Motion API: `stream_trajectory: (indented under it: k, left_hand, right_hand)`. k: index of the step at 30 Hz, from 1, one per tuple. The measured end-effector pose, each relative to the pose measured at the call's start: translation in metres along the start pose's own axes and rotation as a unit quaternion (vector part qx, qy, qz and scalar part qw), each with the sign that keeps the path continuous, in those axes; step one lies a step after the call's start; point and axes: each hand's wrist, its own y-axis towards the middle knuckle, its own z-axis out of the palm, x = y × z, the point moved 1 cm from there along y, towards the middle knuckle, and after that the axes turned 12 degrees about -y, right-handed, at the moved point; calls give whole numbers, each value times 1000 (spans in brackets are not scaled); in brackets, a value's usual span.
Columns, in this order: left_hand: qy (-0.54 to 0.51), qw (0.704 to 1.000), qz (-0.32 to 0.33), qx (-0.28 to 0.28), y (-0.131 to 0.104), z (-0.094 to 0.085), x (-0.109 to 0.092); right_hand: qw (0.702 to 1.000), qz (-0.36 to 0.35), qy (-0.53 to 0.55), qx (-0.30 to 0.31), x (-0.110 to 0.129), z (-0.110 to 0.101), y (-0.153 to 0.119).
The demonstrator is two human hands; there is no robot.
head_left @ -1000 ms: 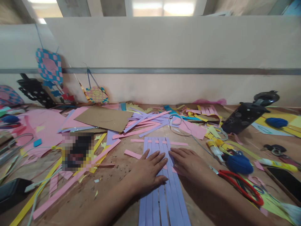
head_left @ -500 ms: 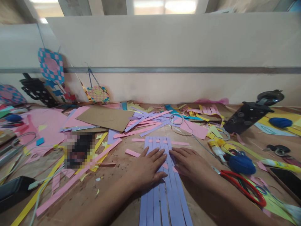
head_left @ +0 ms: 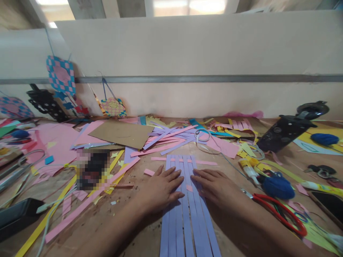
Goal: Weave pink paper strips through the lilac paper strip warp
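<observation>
Several long purple paper strips (head_left: 184,228) lie side by side on the table, running toward me. A pink paper strip (head_left: 206,162) is woven across them near their far end. Closer in, a second pink strip (head_left: 189,188) crosses them, partly hidden under my hands. My left hand (head_left: 164,187) lies over the left edge of the strips, palm down, fingers stretched out and apart. On the right edge rests my right hand (head_left: 213,184), also palm down with its fingers extended. Neither hand is wrapped around anything.
Red-handled scissors (head_left: 281,212), blue yarn (head_left: 278,185) and a glue bottle (head_left: 248,170) lie to the right. A black tumbler (head_left: 285,132) stands behind them. Brown cardboard (head_left: 122,132) and loose paper strips cover the back. At left is a black box (head_left: 20,216) with a cable.
My left hand has shifted slightly left, and my right hand slightly left too, along the strips. More of the second pink strip shows between them. The whole view has moved a little.
</observation>
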Motion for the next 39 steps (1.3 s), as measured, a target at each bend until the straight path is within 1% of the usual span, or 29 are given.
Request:
stream_trajectory:
  k: [5,10,14,21,27,33,39]
  left_hand:
    - [-6,1000,3,3,1,3,-1]
    - [-3,1000,5,1,2,5,-1]
    - [-1,1000,-1,6,2,5,-1]
    - [9,1000,-20,-5,0,0,-3]
    - [-1,999,-43,11,1,-2,-6]
    - [8,999,-39,4,1,-1,-3]
    - [41,997,-56,-34,-3,-14,5]
  right_hand:
    - [1000,5,-9,4,2,5,0]
    - [1000,8,-1,-20,3,7,-2]
    - [1000,11,-3,-12,3,6,-2]
    - [1000,9,2,-16,3,5,-1]
    - [1000,8,6,-25,1,7,-2]
    - [1000,8,-2,-23,1,9,-2]
    - [1000,19,8,-13,-4,13,-4]
